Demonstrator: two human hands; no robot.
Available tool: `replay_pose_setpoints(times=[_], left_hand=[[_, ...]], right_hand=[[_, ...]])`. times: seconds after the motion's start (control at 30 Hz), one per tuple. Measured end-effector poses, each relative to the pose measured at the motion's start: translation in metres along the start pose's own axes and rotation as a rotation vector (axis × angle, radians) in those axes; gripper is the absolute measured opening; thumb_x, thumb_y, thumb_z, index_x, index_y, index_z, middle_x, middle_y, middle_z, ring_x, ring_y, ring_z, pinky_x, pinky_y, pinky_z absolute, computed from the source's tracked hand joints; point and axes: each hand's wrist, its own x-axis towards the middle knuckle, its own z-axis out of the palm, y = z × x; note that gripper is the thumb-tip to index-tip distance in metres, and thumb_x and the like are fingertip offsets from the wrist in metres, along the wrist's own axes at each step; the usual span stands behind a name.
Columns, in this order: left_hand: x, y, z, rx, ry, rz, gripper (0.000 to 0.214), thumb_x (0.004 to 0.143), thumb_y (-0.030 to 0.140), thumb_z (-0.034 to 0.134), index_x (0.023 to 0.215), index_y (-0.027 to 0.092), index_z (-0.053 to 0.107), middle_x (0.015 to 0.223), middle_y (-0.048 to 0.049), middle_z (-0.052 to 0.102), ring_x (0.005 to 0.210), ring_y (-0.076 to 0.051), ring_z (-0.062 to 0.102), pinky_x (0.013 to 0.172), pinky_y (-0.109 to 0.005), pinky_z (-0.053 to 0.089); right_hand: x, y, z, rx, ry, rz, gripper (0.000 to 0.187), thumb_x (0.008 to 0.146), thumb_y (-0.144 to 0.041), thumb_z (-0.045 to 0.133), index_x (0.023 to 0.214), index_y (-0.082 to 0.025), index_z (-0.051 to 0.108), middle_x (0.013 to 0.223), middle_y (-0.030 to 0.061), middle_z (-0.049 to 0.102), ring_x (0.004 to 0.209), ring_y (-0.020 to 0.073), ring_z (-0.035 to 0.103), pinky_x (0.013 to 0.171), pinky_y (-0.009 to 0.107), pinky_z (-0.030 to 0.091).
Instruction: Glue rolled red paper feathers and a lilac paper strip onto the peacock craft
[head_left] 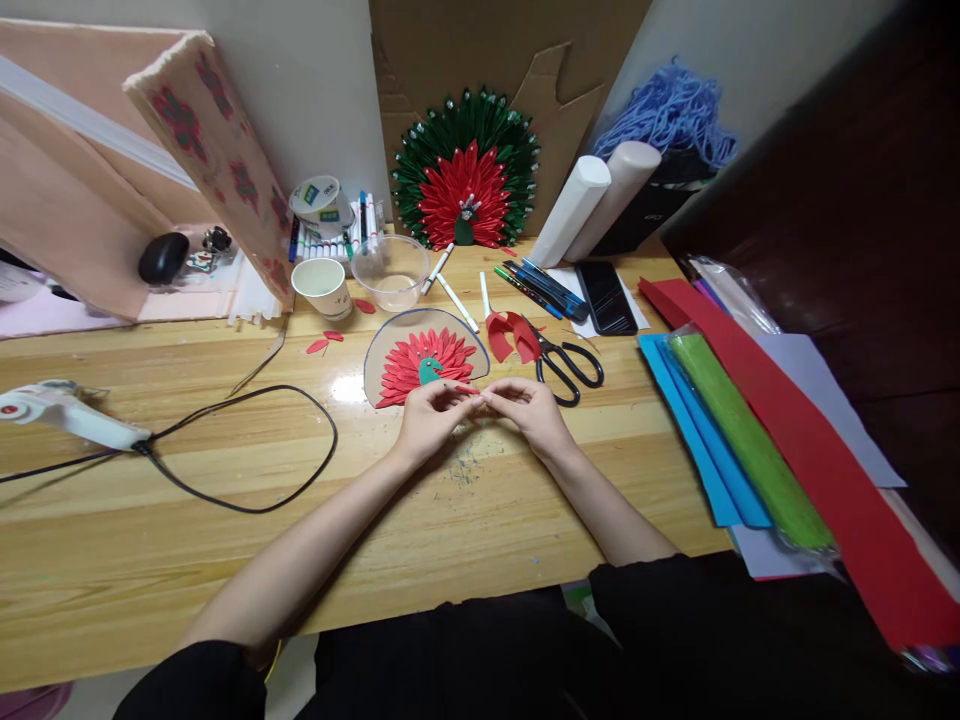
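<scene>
My left hand (437,418) pinches a small red paper petal (467,390) over the table. My right hand (531,412) meets it fingertip to fingertip, its thumb and forefinger closed at the petal's right end. Just behind my hands lies a half-round cardboard piece (379,345) bearing a fan of red paper petals (405,358) and a green bird-shaped cutout (430,370). Black-handled scissors (568,368) rest beyond my right hand, blades partly under red paper scraps (514,337). Loose red petals (317,346) lie to the left.
A white glue gun (90,418) with a looped black cord (335,440) lies left. Behind stand a paper cup (322,288), a clear plastic bowl (391,275) and a finished green-and-red peacock (412,150). A phone (606,298) and coloured sheets (787,430) are at right.
</scene>
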Motion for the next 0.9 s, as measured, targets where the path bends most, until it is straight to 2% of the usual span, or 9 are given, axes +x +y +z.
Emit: replay_pose_setpoints(times=[0.2, 0.43, 0.6, 0.77, 0.9], left_hand=[[-0.0004, 0.0001, -0.0001, 0.028, 0.035, 0.012, 0.022, 0.066, 0.033, 0.071, 0.072, 0.013, 0.067, 0.068, -0.0046, 0.067, 0.061, -0.013, 0.060, 0.060, -0.025, 0.049], [-0.0001, -0.0015, -0.0013, 0.039, 0.033, 0.030, 0.022, 0.069, 0.034, 0.069, 0.072, 0.013, 0.067, 0.066, -0.0041, 0.066, 0.059, -0.013, 0.060, 0.059, -0.024, 0.049], [-0.0006, 0.0019, -0.0021, 0.027, 0.020, 0.030, 0.024, 0.071, 0.037, 0.067, 0.068, 0.014, 0.067, 0.062, -0.0030, 0.065, 0.058, -0.012, 0.059, 0.059, -0.024, 0.049], [-0.0009, 0.0038, -0.0035, -0.061, -0.024, -0.025, 0.032, 0.077, 0.043, 0.060, 0.069, 0.012, 0.069, 0.063, -0.0043, 0.066, 0.058, -0.013, 0.060, 0.061, -0.025, 0.050], [0.0006, 0.0010, -0.0045, -0.115, -0.008, -0.037, 0.038, 0.083, 0.044, 0.051, 0.073, 0.011, 0.068, 0.063, -0.0048, 0.066, 0.058, -0.012, 0.060, 0.060, -0.025, 0.049]], right_hand=[[-0.0007, -0.0025, 0.0019, -0.022, -0.001, 0.016, 0.022, 0.059, -0.035, 0.076, 0.069, -0.017, 0.067, 0.069, 0.0019, 0.069, 0.064, 0.0142, 0.063, 0.066, 0.029, 0.052], [-0.0013, -0.0054, 0.0027, -0.090, 0.003, -0.039, 0.021, 0.061, -0.035, 0.074, 0.069, -0.017, 0.066, 0.071, 0.0029, 0.069, 0.068, 0.0152, 0.064, 0.070, 0.030, 0.052], [-0.0014, -0.0054, 0.0026, -0.080, -0.008, -0.026, 0.021, 0.061, -0.035, 0.074, 0.069, -0.017, 0.067, 0.072, 0.0030, 0.070, 0.069, 0.0157, 0.064, 0.071, 0.031, 0.052], [0.0001, -0.0009, 0.0007, -0.045, -0.035, 0.013, 0.022, 0.062, -0.036, 0.074, 0.070, -0.016, 0.068, 0.069, 0.0028, 0.069, 0.065, 0.0144, 0.063, 0.067, 0.029, 0.051], [0.0028, 0.0022, -0.0027, 0.019, 0.005, 0.085, 0.021, 0.060, -0.034, 0.076, 0.068, -0.016, 0.067, 0.066, 0.0010, 0.068, 0.057, 0.0106, 0.059, 0.058, 0.024, 0.048]])
